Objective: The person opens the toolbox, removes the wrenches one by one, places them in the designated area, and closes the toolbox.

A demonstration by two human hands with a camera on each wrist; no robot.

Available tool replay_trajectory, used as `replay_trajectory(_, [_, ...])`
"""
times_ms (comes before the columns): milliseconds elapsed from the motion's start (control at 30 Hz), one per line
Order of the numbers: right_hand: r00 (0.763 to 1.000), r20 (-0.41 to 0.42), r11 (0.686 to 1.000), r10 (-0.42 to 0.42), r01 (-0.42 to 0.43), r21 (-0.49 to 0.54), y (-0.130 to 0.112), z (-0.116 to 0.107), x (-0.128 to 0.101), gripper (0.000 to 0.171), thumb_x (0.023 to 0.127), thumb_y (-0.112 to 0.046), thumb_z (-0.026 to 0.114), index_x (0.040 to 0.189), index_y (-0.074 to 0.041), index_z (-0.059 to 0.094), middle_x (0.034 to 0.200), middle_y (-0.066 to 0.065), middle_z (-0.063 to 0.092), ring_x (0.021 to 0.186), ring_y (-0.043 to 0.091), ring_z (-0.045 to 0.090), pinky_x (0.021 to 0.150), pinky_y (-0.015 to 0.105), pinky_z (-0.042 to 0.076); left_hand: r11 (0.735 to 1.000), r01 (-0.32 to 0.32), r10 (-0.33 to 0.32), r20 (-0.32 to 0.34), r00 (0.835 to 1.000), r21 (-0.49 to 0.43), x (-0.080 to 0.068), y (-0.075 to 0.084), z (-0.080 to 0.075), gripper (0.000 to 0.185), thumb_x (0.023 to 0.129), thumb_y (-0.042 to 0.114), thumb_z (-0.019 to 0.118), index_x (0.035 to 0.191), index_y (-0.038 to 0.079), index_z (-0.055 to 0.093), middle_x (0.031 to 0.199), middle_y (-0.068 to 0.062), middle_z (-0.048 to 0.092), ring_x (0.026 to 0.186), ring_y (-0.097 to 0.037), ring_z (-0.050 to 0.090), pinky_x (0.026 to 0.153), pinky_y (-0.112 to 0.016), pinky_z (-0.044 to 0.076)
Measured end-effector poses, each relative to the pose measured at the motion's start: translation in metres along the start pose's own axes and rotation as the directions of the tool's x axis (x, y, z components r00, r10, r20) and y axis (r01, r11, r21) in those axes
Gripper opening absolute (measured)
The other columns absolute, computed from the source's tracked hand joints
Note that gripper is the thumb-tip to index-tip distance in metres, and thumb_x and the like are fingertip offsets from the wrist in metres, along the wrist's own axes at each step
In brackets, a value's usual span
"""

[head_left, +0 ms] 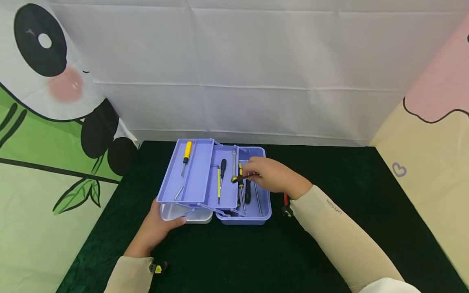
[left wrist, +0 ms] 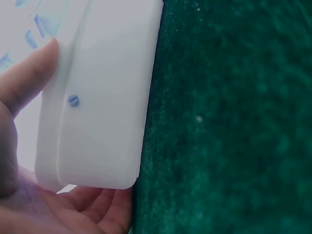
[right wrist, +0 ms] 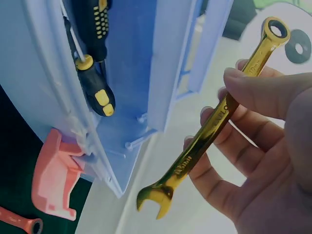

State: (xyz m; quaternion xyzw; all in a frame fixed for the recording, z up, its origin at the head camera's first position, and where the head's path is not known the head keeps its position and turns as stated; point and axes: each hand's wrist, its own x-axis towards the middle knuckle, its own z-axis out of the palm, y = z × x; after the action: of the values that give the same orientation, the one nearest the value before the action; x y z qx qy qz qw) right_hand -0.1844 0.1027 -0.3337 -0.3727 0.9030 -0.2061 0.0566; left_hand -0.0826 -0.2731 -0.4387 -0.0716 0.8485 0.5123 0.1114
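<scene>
My right hand [head_left: 272, 175] is over the right side of an opened purple toolbox [head_left: 243, 220]. Between thumb and fingers it holds a gold combination wrench [right wrist: 207, 131], ring end up and open end down in the right wrist view. Under that hand, the deep base holds several screwdrivers, one with a black handle [head_left: 248, 191]. My left hand [head_left: 155, 226] grips the corner of the toolbox's white lid [left wrist: 105, 97], thumb on its edge and fingers curled underneath. A silver wrench [head_left: 234, 160] lies in the middle tray, close beside the right hand.
The outer left tray holds a yellow-handled screwdriver [head_left: 187, 149] and a hex key [head_left: 179, 191]. A black screwdriver [head_left: 223, 165] and a slim yellow one [head_left: 218, 183] lie in the middle tray. Beside the box are a red plastic piece [right wrist: 48, 180] and a red wrench [right wrist: 14, 219].
</scene>
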Motion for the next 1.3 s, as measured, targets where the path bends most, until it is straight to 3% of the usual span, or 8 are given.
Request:
replay_trajectory(133, [0.997, -0.041, 0.997, 0.065, -0.063, 0.041, 0.007, 0.002, -0.014, 0.017, 0.103, -0.010, 0.064, 0.114, -0.020, 0.072, 0.109, -0.008, 0.062, 0.096, 0.011, 0.057, 0.090, 0.032, 0.053, 1.000, -0.010, 0.010, 0.000, 1.000, 0.000, 0.001, -0.001, 0.001, 0.127, 0.084, 0.045, 0.086, 0.165, 0.022, -0.009, 0.169, -0.021, 0.011, 0.146, -0.048, 0.025, 0.115, -0.073, 0.016])
replay_trajectory(267, [0.988, -0.095, 0.984, 0.124, -0.111, 0.137, 0.013, 0.003, -0.031, 0.016, 0.102, -0.010, 0.065, 0.116, -0.016, 0.071, 0.108, -0.005, 0.063, 0.092, 0.014, 0.059, 0.085, 0.032, 0.056, 1.000, -0.008, 0.008, 0.001, 1.000, 0.000, 0.001, -0.002, 0.002, 0.128, 0.083, 0.046, 0.086, 0.166, 0.022, -0.008, 0.169, -0.021, 0.011, 0.146, -0.047, 0.025, 0.116, -0.073, 0.015])
replay_trajectory(467, [0.958, -0.191, 0.959, 0.215, -0.170, 0.226, 0.020, 0.005, -0.056, 0.014, 0.102, -0.012, 0.065, 0.115, -0.016, 0.070, 0.104, -0.002, 0.063, 0.092, 0.018, 0.058, 0.082, 0.035, 0.056, 1.000, -0.001, 0.001, 0.004, 1.000, 0.004, 0.001, -0.002, 0.002, 0.129, 0.082, 0.048, 0.086, 0.165, 0.020, -0.009, 0.169, -0.022, 0.011, 0.145, -0.048, 0.025, 0.115, -0.073, 0.015])
replay_trajectory(733, [0.896, -0.308, 0.924, 0.321, -0.223, 0.311, 0.036, 0.012, -0.088, 0.015, 0.102, -0.011, 0.066, 0.117, -0.013, 0.067, 0.108, 0.003, 0.066, 0.098, 0.023, 0.060, 0.089, 0.047, 0.055, 1.000, 0.030, -0.030, 0.007, 1.000, 0.006, 0.002, -0.003, 0.003, 0.129, 0.083, 0.046, 0.086, 0.165, 0.020, -0.010, 0.169, -0.023, 0.010, 0.148, -0.049, 0.022, 0.116, -0.073, 0.015])
replay_trajectory(933, [0.821, -0.343, 0.858, 0.457, -0.304, 0.414, 0.048, 0.022, -0.105, 0.017, 0.103, -0.014, 0.066, 0.119, -0.012, 0.065, 0.109, 0.007, 0.066, 0.098, 0.025, 0.063, 0.089, 0.048, 0.054, 1.000, 0.012, -0.011, 0.005, 1.000, -0.003, 0.001, -0.003, 0.002, 0.127, 0.085, 0.041, 0.086, 0.165, 0.022, -0.010, 0.169, -0.021, 0.011, 0.148, -0.048, 0.023, 0.116, -0.073, 0.016])
replay_trajectory(1067, [0.776, -0.346, 0.814, 0.527, -0.344, 0.468, 0.055, 0.028, -0.112, 0.021, 0.103, -0.016, 0.065, 0.123, -0.010, 0.062, 0.109, 0.009, 0.064, 0.099, 0.026, 0.063, 0.088, 0.047, 0.054, 1.000, -0.007, 0.007, 0.002, 1.000, -0.012, 0.001, -0.003, 0.002, 0.126, 0.085, 0.040, 0.086, 0.165, 0.023, -0.010, 0.169, -0.021, 0.011, 0.148, -0.048, 0.023, 0.116, -0.073, 0.016])
replay_trajectory(1300, [0.739, -0.295, 0.753, 0.605, -0.411, 0.514, 0.063, 0.035, -0.122, 0.024, 0.104, -0.018, 0.064, 0.126, -0.008, 0.061, 0.110, 0.011, 0.061, 0.098, 0.028, 0.059, 0.084, 0.043, 0.053, 1.000, 0.004, -0.004, 0.003, 1.000, 0.001, 0.000, -0.004, 0.002, 0.127, 0.084, 0.043, 0.086, 0.165, 0.022, -0.010, 0.169, -0.021, 0.010, 0.147, -0.048, 0.023, 0.116, -0.073, 0.015])
